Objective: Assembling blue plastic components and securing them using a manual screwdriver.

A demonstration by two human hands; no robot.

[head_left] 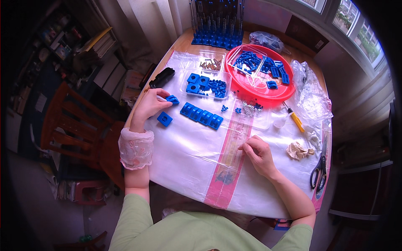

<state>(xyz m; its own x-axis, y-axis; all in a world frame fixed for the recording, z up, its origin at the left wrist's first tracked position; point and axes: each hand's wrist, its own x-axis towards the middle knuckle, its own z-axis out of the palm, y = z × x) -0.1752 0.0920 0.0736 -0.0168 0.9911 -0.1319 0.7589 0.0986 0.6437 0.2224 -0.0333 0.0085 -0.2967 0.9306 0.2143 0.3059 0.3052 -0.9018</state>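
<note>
My left hand pinches a blue plastic part between thumb and fingers at the left of the table. Just below it lies a square blue piece with a round hole. To the right, a row of several blue plastic pieces sits side by side on the cloth. Closed, with its fingers curled in, my right hand rests over the cloth's patterned stripe; whatever its fingertips may hold is hidden.
Clear boxes hold blue parts and brass-coloured pins. A red basin with blue parts stands behind. At right lie a yellow-handled screwdriver, crumpled beige material and scissors. A blue rack with springs stands at the back.
</note>
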